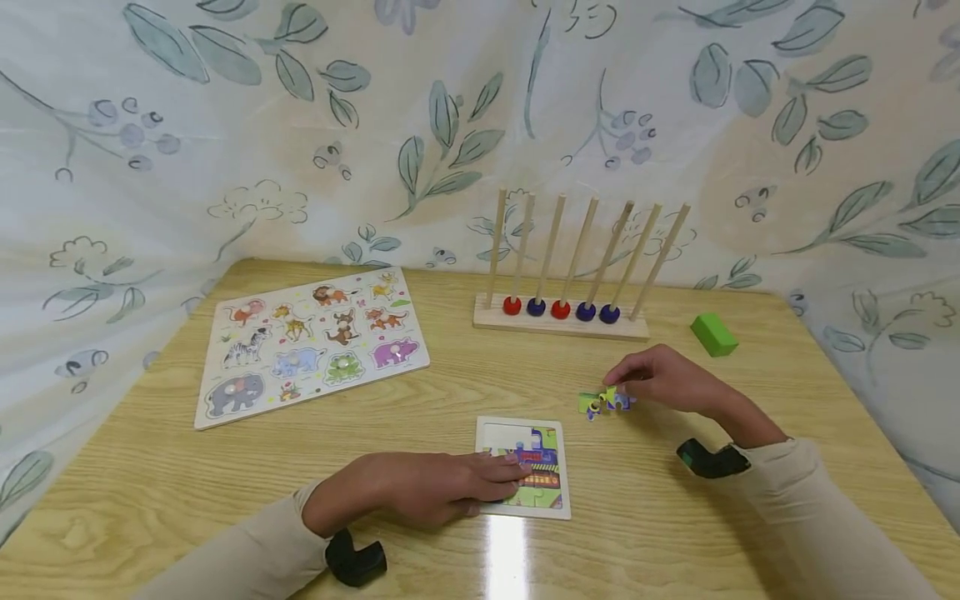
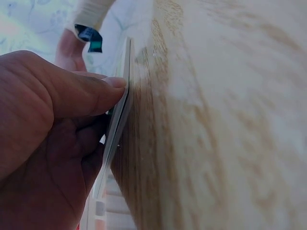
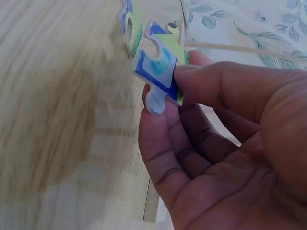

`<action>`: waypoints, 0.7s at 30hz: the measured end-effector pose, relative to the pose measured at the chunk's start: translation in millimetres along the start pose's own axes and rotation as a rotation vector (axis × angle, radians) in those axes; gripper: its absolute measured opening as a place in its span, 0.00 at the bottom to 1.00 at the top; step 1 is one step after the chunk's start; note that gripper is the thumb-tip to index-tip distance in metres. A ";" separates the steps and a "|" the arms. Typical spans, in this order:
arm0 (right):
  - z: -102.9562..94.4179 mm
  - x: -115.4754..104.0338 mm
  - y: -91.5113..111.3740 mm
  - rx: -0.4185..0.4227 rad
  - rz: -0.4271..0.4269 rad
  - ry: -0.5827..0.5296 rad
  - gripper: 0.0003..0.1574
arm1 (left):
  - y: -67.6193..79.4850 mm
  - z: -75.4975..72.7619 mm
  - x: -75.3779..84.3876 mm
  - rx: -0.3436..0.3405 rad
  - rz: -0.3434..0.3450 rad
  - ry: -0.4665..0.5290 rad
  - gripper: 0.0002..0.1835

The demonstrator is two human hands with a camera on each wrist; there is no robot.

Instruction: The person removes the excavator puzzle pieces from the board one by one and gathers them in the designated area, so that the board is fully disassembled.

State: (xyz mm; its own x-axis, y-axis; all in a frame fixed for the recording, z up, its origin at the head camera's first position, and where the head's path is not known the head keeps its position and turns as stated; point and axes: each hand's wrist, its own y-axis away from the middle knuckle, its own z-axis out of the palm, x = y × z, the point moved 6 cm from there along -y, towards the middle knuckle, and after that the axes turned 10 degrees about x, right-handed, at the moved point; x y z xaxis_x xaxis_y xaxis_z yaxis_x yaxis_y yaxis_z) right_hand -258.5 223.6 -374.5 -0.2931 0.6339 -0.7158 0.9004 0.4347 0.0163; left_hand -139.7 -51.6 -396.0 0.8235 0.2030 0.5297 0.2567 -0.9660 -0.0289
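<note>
A small square jigsaw tray [image 1: 565, 492] lies on the table, partly filled with pieces that show a colourful vehicle; white backing is bare at its upper left. My left hand [image 1: 438, 487] rests on the tray's left part, fingers extended over the picture and hiding some of it. In the left wrist view its thumb touches the tray's edge [image 2: 120, 108]. Between thumb and fingers, my right hand [image 1: 663, 382] pinches a blue, green and yellow jigsaw piece [image 3: 160, 67], tilted, with a rounded tab pointing down. Beside it lies another jigsaw piece [image 1: 588, 403] on the table.
At the back left lies an animal peg puzzle board [image 1: 307, 342]. A wooden rack [image 1: 561, 323] with upright rods and several red and blue beads stands at the back. A green block [image 1: 714, 334] sits to the right. Patterned cloth [image 1: 420, 125] hangs behind the table.
</note>
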 end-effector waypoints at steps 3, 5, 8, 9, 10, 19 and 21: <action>-1.4 3.7 2.4 -0.001 0.007 -0.013 0.10 | 0.0 0.4 -0.6 0.001 -0.005 -0.004 0.27; -1.2 4.6 3.7 -0.009 0.014 -0.024 0.10 | -0.1 0.6 -0.6 0.006 -0.007 -0.007 0.26; -0.8 5.5 4.8 -0.017 0.013 -0.021 0.10 | 0.1 0.4 -0.3 0.011 -0.008 -0.017 0.26; -0.5 6.1 4.8 -0.019 0.013 -0.021 0.10 | 0.3 0.3 -0.4 0.010 -0.012 -0.014 0.26; -0.1 6.6 4.8 -0.022 0.013 -0.023 0.10 | 0.5 0.4 -0.4 0.010 -0.016 -0.014 0.26; 2.6 7.2 4.7 -0.032 -0.016 -0.020 0.10 | 1.2 1.5 -1.4 -0.005 -0.039 0.002 0.27; 2.8 7.7 4.8 -0.032 -0.016 -0.016 0.10 | 1.1 1.9 -1.5 -0.007 -0.040 0.004 0.27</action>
State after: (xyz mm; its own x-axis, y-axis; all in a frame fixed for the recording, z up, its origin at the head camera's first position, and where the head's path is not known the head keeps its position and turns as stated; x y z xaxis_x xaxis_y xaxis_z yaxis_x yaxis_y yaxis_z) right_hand -255.5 228.8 -381.9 -0.3014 0.6164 -0.7274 0.8849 0.4650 0.0273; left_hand -139.7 -52.6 -398.4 0.8106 0.2405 0.5340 0.2857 -0.9583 -0.0019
